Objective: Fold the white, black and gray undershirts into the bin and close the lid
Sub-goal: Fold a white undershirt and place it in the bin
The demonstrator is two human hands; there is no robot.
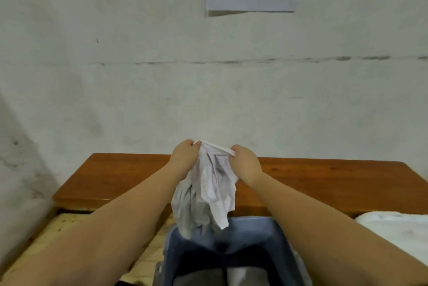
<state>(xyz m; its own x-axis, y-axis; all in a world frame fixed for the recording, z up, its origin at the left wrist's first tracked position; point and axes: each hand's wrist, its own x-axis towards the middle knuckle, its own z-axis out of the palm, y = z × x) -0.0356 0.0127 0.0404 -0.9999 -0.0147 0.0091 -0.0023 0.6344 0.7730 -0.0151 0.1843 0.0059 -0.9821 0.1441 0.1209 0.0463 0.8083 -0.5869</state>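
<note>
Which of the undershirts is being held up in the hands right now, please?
The white undershirt: the left hand and right hand pinch its top edge above the bin. Dark and gray garments lie inside the bin, untouched.

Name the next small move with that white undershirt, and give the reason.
Probably spread it flat on the wooden table. Both the left hand and right hand pinch the white undershirt bunched, hanging unfolded above the blue bin.
</note>
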